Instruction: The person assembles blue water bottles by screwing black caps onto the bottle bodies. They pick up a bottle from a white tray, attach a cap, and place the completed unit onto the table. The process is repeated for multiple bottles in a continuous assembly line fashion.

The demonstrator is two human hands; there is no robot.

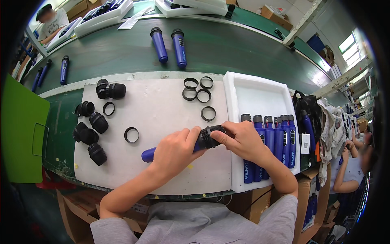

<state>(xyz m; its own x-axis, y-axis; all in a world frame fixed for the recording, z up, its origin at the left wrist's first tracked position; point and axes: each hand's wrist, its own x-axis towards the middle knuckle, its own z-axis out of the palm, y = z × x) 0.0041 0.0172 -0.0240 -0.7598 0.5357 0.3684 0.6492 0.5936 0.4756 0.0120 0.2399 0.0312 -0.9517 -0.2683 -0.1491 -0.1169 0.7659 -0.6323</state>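
Observation:
A blue handheld microphone (149, 155) lies slanted across my two hands above the pale work mat. My left hand (174, 148) is wrapped round its blue body. The fingers and thumb of my right hand (245, 140) close round the black mesh head at its upper right end. A black ring sits about that head. Several loose black rings (208, 114) lie on the mat just beyond my hands, with another ring (131, 135) to the left. Black microphone heads (98, 122) are grouped at the mat's left side.
On the right, a white foam tray (260, 79) holds several blue microphone bodies (278, 140) without mesh heads. Two finished-looking microphones (179, 48) lie on the green conveyor belt (227, 51) ahead. A bright green panel (24, 130) stands at left. A person (53, 24) sits at the far left.

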